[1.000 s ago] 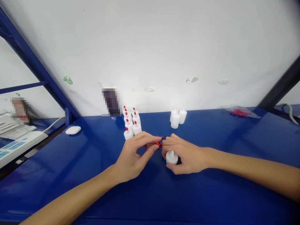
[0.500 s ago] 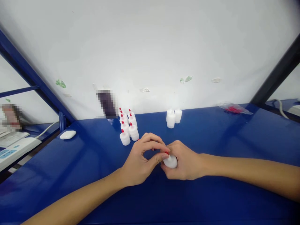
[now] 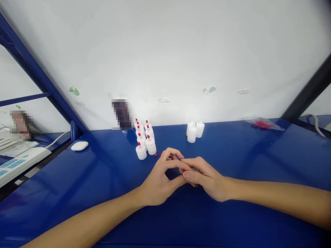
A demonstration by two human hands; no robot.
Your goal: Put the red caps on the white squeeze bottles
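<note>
— So, where is the bottle being worked on?
— Probably between the left hand (image 3: pixel 160 182) and the right hand (image 3: pixel 210 179), which hide it; both grips look narrow, but what they hold, I cannot tell.
— And the step?
— Capping, I judge, like the red-capped bottles (image 3: pixel 151 147) beyond; next calls for straight, firm pressing.

The surface (image 3: pixel 207 224) over there is glossy blue. A rounded white case (image 3: pixel 79 146) lies toward its left end; red-tipped bottles (image 3: pixel 141 152) stand upright in two rows, a small red piece (image 3: pixel 156 155) just beside them. Farther right stand three plain white bottles (image 3: pixel 191 134), then a clear bag (image 3: pixel 276 127) holding red pieces (image 3: pixel 262 124).
</note>
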